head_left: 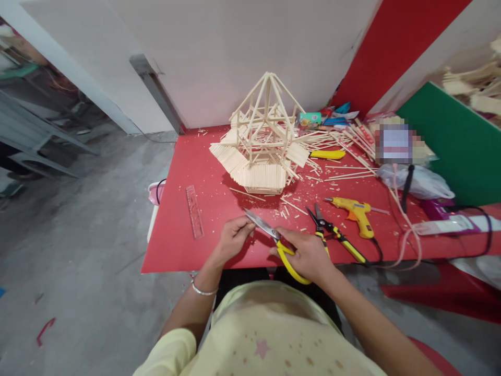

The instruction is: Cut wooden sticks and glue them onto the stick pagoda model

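Note:
My right hand (309, 255) grips the yellow handles of a pair of scissors (270, 234), whose steel blades point left toward my left hand. My left hand (234, 236) is pinched closed right at the blade tips, holding something too small to make out, probably a thin stick. Both hands hover over the near edge of the red table (176, 235). A house model built of wooden sticks (261, 138) stands at the table's middle, beyond my hands.
A clear ruler (194, 211) lies left of my hands. Black-and-yellow snips (332, 234) and a yellow glue gun (354, 211) with its cord lie to the right. Loose sticks, a yellow-handled knife (327, 154), plastic bags and a green board (457, 141) crowd the right side. Grey floor lies left.

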`<state>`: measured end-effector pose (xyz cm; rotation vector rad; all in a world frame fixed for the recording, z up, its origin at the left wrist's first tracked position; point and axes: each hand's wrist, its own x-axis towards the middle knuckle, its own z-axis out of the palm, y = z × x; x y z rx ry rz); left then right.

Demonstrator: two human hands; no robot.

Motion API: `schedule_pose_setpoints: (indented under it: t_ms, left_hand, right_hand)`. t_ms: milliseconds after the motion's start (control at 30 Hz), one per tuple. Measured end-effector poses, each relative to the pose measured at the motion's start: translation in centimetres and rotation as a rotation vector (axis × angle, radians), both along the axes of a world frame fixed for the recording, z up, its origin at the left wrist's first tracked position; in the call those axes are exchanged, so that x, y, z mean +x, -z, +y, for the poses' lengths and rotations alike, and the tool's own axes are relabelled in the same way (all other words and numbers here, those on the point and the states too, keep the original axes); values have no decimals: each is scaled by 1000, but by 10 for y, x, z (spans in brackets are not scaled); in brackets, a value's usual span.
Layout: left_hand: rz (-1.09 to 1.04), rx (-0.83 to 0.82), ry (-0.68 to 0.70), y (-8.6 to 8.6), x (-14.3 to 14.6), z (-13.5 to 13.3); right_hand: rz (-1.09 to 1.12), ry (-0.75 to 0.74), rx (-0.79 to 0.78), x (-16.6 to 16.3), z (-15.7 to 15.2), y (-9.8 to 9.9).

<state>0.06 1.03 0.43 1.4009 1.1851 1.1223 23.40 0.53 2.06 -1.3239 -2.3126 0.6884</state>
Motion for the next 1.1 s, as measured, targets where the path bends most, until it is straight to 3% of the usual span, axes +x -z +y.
schedule_pose_setpoints:
  t_ms: [200,433,567,733,867,967,1100]
  left_hand:
    - [-139,71,-78,9,4,2]
    - [-120,118,-149,-6,11,2]
    - [-48,129,-186,-5,9,2]
    - [-15,120,-206,4,7,0]
    - [-85,-39,-179,7,12,-5]
    - [-185,-122,-192,5,14,-8]
    - [-180,-64,-239,1,11,-6]
  right_hand:
    - [-117,27,12,-7,-2,-7]
    - [-90,40,-36,-13,-3,-13]
    - [-73,42,-70,-13,-3,-12]
    - [-84,73,-50,-13,-6,-3]
    - [-105,112,-62,-11,-9,9]
    - [-211,165,-51,-9,-10,19]
    - [-398,239,40,-8,-7,26]
